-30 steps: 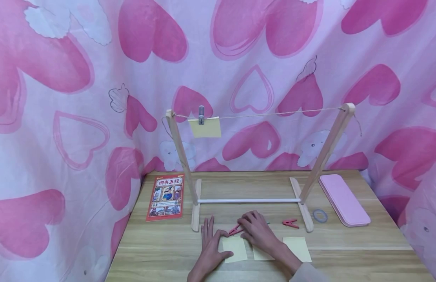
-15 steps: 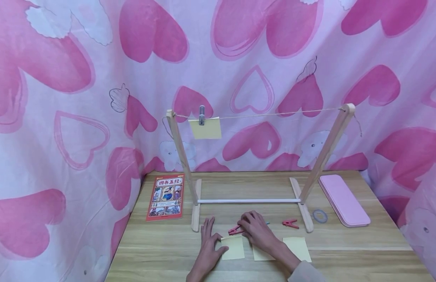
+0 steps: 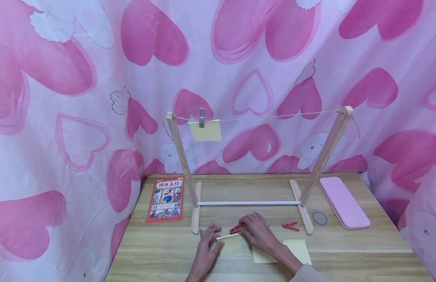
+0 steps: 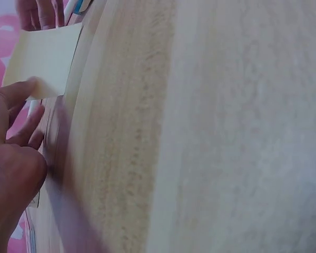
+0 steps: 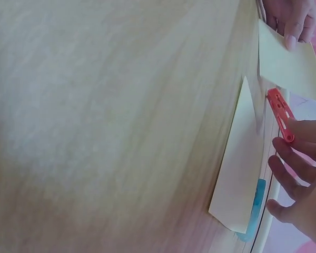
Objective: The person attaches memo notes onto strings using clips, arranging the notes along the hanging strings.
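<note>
A pale yellow square of note paper (image 3: 230, 243) stands tilted up from the table, pinched at its left side by my left hand (image 3: 206, 248), the thumb on its near face in the left wrist view. Just to its right, my right hand (image 3: 259, 234) pinches a red clothespin (image 5: 280, 113) between thumb and fingers, its tip close to the note's edge. Under the right forearm lies a second note (image 3: 263, 257), partly hidden. Behind that note, the right wrist view has a blue clip-like piece (image 5: 258, 200), mostly covered.
A third note (image 3: 298, 251) and a red clothespin (image 3: 290, 226) lie to the right. Behind the hands stands a wooden frame (image 3: 184, 156) whose string (image 3: 267, 117) carries a note (image 3: 208, 132) under a grey clothespin (image 3: 202, 118). A booklet (image 3: 166, 199), ring (image 3: 320, 218) and pink case (image 3: 344, 201) flank it.
The note in my left hand has tilted up off the table and shifted slightly left. My right hand, with the red clothespin, has barely moved.
</note>
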The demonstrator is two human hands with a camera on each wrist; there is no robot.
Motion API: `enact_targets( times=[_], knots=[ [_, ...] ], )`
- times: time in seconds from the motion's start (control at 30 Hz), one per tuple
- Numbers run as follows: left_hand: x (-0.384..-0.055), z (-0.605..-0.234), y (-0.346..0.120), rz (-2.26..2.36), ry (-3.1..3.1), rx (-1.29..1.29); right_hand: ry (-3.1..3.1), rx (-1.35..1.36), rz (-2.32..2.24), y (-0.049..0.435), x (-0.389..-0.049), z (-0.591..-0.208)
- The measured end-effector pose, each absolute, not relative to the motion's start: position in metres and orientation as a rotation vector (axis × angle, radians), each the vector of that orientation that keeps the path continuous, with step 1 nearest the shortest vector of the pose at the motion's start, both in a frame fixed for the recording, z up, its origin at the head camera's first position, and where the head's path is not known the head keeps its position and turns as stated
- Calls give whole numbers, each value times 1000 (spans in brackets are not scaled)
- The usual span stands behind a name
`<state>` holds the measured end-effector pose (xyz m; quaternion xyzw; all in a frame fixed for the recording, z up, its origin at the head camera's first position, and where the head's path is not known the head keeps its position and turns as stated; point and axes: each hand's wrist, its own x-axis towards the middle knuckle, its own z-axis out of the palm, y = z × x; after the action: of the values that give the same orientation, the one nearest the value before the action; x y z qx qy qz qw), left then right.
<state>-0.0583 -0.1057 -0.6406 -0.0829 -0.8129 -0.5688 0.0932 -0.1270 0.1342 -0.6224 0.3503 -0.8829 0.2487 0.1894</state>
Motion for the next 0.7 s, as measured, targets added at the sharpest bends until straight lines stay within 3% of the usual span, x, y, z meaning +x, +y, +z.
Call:
enact_targets(
  times=[0.3,0.7],
  knots=[
    [-64,-667,-113,-1835,-2449,195,-2514,936,1019,133,-128,-620],
    [-65,-586,-97,-1904,-2277,444,-2521,787,1316,142,-136,-576]
  ],
)
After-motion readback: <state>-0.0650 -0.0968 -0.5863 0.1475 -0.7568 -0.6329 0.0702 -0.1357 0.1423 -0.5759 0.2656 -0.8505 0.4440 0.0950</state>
